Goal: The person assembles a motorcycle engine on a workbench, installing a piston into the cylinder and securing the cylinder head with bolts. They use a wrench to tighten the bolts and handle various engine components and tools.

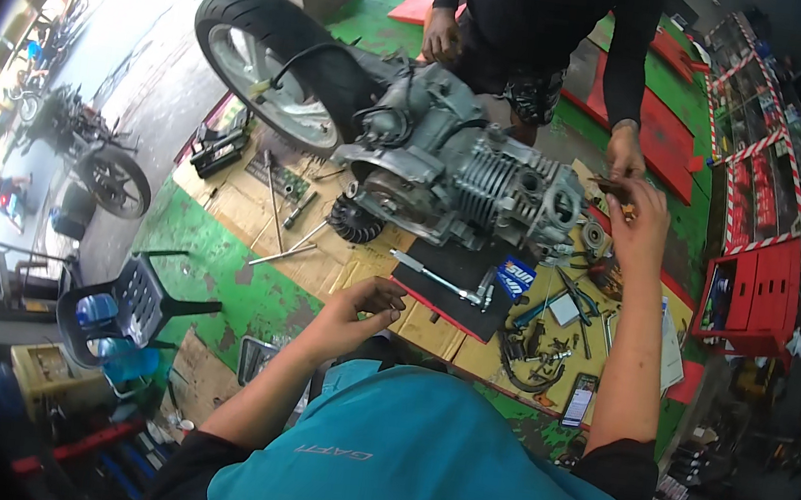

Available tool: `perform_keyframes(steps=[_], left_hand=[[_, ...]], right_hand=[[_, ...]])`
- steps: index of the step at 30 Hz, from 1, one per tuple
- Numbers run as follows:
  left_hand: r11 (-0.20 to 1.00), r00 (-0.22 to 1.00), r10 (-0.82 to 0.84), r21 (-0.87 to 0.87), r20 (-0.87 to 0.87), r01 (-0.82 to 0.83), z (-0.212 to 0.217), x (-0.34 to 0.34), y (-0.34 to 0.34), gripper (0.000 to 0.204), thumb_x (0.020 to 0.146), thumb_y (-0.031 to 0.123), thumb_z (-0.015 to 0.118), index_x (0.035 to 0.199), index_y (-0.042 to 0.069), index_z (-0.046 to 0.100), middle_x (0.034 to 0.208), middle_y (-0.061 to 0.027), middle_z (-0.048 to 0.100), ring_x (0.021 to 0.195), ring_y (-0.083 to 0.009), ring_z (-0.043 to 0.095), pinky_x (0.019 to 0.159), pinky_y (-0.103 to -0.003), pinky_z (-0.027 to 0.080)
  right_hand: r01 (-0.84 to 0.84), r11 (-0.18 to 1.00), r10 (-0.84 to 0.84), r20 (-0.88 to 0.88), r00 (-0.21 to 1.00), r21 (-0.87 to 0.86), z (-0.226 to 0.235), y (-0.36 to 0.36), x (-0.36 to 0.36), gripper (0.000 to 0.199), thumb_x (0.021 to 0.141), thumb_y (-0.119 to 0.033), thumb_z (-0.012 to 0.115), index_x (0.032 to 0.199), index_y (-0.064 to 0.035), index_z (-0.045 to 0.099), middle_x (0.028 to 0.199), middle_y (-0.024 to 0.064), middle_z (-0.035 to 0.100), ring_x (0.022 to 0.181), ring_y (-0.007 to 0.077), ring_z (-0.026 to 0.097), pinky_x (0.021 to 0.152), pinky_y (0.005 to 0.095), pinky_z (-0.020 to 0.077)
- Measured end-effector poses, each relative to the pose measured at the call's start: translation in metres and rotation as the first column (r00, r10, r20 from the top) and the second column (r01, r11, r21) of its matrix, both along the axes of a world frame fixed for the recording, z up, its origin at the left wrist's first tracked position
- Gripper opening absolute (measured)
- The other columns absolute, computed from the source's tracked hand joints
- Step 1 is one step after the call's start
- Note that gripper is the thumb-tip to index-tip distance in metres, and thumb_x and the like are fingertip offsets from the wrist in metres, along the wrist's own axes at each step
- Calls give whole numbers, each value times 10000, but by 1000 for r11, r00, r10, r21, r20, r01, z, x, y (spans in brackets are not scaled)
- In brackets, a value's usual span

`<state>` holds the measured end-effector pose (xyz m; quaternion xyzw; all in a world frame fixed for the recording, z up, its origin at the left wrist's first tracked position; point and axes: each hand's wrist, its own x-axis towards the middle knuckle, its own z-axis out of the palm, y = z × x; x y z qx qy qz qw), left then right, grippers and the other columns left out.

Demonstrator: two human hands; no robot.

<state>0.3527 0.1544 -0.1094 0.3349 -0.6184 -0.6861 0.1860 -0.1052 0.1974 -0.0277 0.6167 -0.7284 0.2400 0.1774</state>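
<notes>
A scooter engine (450,162) with a finned cylinder lies on cardboard, still joined to a wheel (273,68) with a black tyre. My left hand (360,317) hovers near the mat's lower left edge, fingers loosely bent and apart, holding nothing. Beyond the cylinder head, my right hand (640,228) reaches up with its fingers closed at a small dark piece (609,185), too small to name. A co-worker's hand (626,155) meets mine at that piece. Below the engine, a ratchet wrench (442,279) rests on a black mat (443,312).
A black fan wheel (357,219) and long metal bars lie left of the mat. Pliers (578,300), loose parts and a phone (579,401) lie on the right. A red tool cabinet (753,295) stands far right, a dark plastic chair (137,304) at left.
</notes>
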Motion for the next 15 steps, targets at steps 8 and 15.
perform_keyframes(steps=[8,15], left_hand=[[989,987,-139,-47,81,143,-4,-9,-13,319,1022,116,692,1325,40,629,1127,-60,728,1000,-134,693,905,-317,559],[998,974,43,-31,-221,-51,-40,-56,35,544,1036,53,624,1540,88,422,1172,-95,697,993,-175,685,884,-327,561]], right_hand=[[92,993,-79,152,985,-78,4,16,-9,215,936,-74,734,1146,-33,718,1107,130,725,1077,308,670,966,394,518],[332,930,-231,456,860,-156,1,193,52,179,991,-72,702,1130,40,703,1071,134,730,986,231,687,907,350,536]])
